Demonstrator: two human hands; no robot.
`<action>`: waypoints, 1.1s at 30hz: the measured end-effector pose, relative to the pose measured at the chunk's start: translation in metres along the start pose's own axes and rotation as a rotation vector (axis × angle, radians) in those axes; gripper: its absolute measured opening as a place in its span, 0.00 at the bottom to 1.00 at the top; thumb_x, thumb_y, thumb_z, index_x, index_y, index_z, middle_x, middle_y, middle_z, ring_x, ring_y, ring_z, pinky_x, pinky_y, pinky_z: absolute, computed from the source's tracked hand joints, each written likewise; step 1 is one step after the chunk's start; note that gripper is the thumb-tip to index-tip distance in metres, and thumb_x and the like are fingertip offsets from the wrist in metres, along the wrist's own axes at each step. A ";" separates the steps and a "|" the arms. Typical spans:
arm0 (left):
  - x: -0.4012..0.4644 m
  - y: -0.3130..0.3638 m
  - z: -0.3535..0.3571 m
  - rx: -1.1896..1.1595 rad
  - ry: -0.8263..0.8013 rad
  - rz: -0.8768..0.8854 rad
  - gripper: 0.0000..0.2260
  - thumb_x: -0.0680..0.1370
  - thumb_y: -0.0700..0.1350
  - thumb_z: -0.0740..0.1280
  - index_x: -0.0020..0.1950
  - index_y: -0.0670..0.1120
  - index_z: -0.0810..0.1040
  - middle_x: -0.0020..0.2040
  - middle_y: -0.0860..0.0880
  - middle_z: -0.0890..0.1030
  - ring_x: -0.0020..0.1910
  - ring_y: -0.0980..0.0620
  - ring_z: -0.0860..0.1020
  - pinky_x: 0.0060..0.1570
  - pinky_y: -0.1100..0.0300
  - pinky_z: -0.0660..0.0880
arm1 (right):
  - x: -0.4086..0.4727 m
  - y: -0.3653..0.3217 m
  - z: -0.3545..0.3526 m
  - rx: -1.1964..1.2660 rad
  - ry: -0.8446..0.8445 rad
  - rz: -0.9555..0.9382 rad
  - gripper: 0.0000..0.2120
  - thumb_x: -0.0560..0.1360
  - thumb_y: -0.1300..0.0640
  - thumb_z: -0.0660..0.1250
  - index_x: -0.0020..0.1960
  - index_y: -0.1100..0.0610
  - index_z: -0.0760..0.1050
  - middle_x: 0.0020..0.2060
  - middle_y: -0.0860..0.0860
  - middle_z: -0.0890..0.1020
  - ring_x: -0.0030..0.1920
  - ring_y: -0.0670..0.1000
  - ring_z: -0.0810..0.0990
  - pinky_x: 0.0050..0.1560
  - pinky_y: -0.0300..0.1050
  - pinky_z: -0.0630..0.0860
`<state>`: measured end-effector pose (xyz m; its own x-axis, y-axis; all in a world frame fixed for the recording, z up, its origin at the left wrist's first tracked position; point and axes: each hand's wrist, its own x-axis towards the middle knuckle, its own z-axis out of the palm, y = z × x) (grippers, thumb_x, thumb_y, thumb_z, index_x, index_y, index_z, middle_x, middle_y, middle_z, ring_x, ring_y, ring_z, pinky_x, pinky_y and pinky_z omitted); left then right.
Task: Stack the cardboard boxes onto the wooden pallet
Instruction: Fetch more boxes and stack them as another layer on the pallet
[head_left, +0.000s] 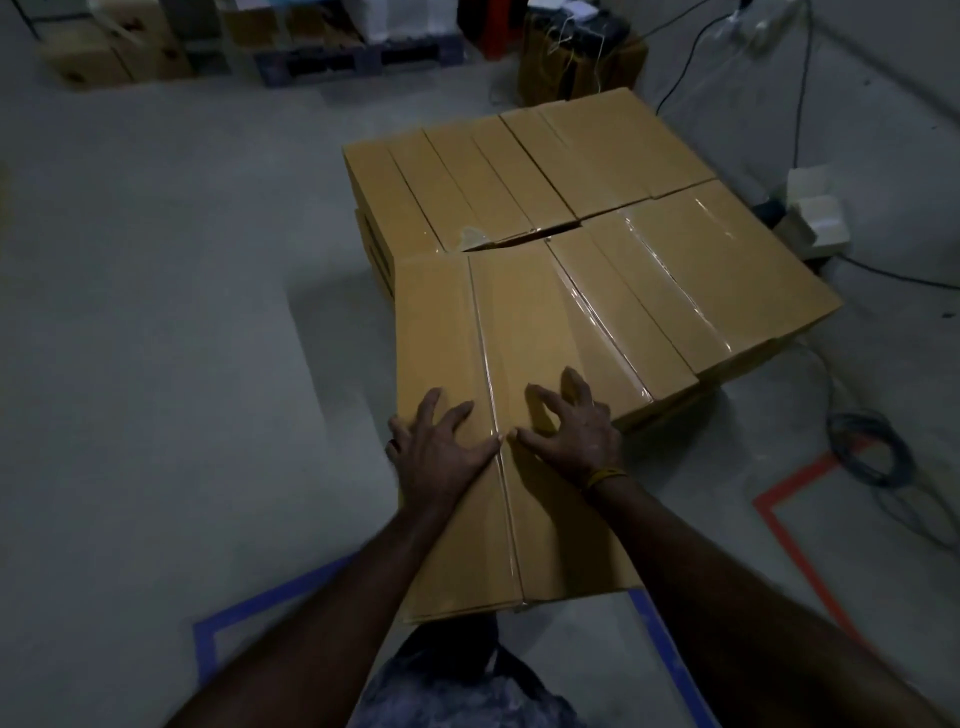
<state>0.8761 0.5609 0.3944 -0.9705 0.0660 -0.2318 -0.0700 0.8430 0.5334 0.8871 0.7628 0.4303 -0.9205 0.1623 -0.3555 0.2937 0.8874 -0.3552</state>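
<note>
Head cam: we press left hand (441, 447) & right hand (576, 431), fingers spread, flat on nearest box (519, 322); stack (545, 171) at 12.

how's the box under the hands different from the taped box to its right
The nearest brown cardboard box has both hands spread flat on its top, the left hand and right hand; the brown cardboard box right of it is untouched. The nearest box juts out toward the person past the stack's edge; the right one sits farther back. Both are brown, closed and sealed with clear tape.
</note>
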 end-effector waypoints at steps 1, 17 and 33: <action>0.013 0.003 0.009 -0.003 0.002 -0.015 0.34 0.68 0.76 0.62 0.71 0.64 0.71 0.79 0.57 0.57 0.73 0.36 0.58 0.68 0.37 0.63 | 0.018 0.007 0.001 -0.007 -0.014 -0.007 0.38 0.70 0.30 0.69 0.75 0.35 0.60 0.79 0.45 0.45 0.73 0.63 0.60 0.63 0.61 0.71; 0.229 -0.007 0.246 -0.003 0.228 -0.265 0.33 0.66 0.76 0.60 0.68 0.65 0.74 0.78 0.57 0.60 0.74 0.37 0.59 0.64 0.37 0.65 | 0.324 0.147 0.112 -0.167 -0.114 -0.236 0.39 0.70 0.27 0.64 0.76 0.33 0.55 0.79 0.44 0.41 0.75 0.63 0.55 0.65 0.61 0.71; 0.252 -0.023 0.316 0.064 0.216 -0.244 0.31 0.75 0.68 0.65 0.76 0.66 0.62 0.82 0.57 0.50 0.80 0.39 0.44 0.70 0.30 0.55 | 0.362 0.214 0.186 -0.309 -0.024 -0.501 0.37 0.77 0.28 0.46 0.80 0.39 0.38 0.79 0.53 0.34 0.78 0.62 0.34 0.76 0.59 0.38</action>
<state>0.7056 0.7268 0.0665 -0.9539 -0.2507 -0.1648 -0.2982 0.8521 0.4301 0.6647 0.9310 0.0651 -0.9205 -0.3157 -0.2303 -0.2675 0.9387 -0.2174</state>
